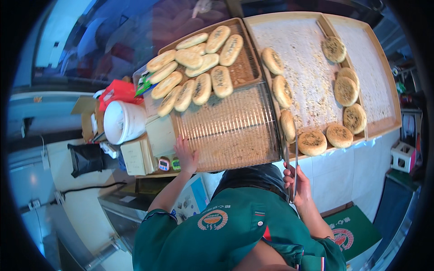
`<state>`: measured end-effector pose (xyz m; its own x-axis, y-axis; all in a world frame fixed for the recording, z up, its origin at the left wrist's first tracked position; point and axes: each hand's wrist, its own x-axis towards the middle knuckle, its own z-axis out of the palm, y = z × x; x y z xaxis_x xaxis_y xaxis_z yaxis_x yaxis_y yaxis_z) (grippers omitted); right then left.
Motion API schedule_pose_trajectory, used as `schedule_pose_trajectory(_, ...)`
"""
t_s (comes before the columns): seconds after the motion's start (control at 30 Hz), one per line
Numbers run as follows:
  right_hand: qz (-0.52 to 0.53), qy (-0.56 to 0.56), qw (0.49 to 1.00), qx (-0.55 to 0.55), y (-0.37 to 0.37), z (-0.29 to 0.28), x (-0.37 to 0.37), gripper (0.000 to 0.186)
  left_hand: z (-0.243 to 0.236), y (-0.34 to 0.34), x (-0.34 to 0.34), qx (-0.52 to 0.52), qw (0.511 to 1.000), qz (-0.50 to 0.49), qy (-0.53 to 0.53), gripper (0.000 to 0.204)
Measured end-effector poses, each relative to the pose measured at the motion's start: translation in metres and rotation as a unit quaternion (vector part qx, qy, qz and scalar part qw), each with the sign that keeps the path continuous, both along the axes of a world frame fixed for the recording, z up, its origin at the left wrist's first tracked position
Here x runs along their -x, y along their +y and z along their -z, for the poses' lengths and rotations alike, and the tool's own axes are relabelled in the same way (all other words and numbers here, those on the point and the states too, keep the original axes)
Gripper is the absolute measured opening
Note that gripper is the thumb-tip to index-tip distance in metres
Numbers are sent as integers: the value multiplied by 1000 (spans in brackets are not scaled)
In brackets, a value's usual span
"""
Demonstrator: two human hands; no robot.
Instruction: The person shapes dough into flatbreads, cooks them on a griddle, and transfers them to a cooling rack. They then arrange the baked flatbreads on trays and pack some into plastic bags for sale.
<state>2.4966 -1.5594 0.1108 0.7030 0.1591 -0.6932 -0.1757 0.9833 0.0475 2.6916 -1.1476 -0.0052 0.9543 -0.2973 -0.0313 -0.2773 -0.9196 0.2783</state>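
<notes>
Wire rack (226,135): we are standing at its near edge and placing everything by it.
Nearest bread (288,126): it is lying just right of the rack's right edge, inside the wooden tray (307,58), apparently tipped on its side, its long axis running away from us roughly along that edge.
Right hand (300,183): we are grasping the tongs (296,156) with it, just off the rack's near right corner; the bread is lying almost straight ahead, and this hand is far nearer than the other.
Tongs: they are pointing away from us, arms parted, tips reaching the bread's near end; whether they are touching it, we cannot tell.
Right-hand pose: our fingers are curling round the tongs, thumb side upward.
Left hand (185,154): it is resting unclenched at the rack's near left corner, fingers pointing away; whether it is gripping the rim, we cannot tell.
Basket (250,52): it is sitting at the rack's far end, holding oval breads (201,88).
</notes>
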Motion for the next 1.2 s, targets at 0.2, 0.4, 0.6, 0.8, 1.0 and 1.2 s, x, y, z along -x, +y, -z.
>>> schedule_pose_trajectory(0.2, -126, -64, 988, 60, 4, -39, 27, 50, -5, -1, 1, 36, 999, 1, -25, 77)
schedule_pose_trajectory(0.4, -371, -140, 847, 354, 13, -21, -12, 45, -3, 4, 11, 58, 991, -92, -75, 72)
schedule_pose_trajectory(0.6, -305, -294, 786, 450, 40, -35, -105, 45, 6, 6, 33, 45, 973, -195, -113, 67)
schedule_pose_trajectory(0.8, -256, -336, 785, 453, 60, -43, -118, 54, 23, 31, 28, 73, 955, -236, -166, 66)
schedule_pose_trajectory(1.0, -297, -371, 679, 559, 63, -39, -105, 61, 26, 51, 20, 12, 937, -325, -130, 60)
schedule_pose_trajectory(1.2, -262, -435, 581, 636, 70, -42, -113, 65, 24, 43, 20, 8, 938, -328, -112, 60)
